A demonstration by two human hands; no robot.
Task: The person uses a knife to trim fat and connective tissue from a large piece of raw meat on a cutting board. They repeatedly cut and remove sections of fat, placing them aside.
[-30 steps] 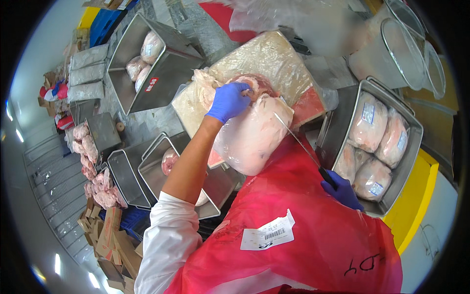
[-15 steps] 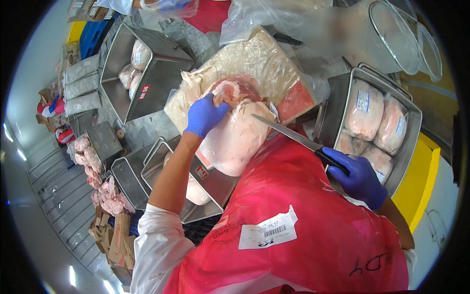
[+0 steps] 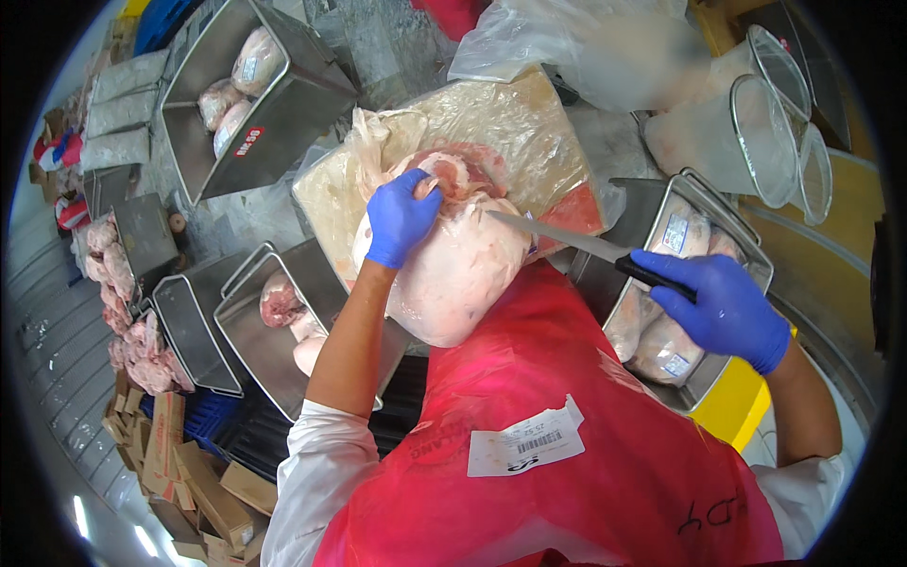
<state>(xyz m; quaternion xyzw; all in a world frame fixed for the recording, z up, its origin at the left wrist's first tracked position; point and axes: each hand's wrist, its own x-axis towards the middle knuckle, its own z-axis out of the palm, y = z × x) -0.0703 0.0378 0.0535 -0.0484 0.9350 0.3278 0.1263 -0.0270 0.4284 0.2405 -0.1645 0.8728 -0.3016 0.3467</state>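
A large pale, fat-covered piece of meat lies on a plastic-covered board, overhanging its near edge. Red lean flesh shows at its far end. My left hand, in a blue glove, is closed on the flap at that end, fingers bent into the meat. A long knife with a black handle is in my right hand, also blue-gloved. Its blade points left, with the tip at the meat's upper right edge, just right of my left hand. Whether the tip touches the meat I cannot tell.
A metal bin with wrapped meat stands at far left, another close on my right. Nearer left, an open bin holds meat pieces. Cardboard pieces lie lower left. Translucent bags on metal hoops are at upper right.
The whole view has shifted, showing more of the left bins and my right arm. My left hand keeps its hold on the meat, and the knife tip stays close to the same edge.
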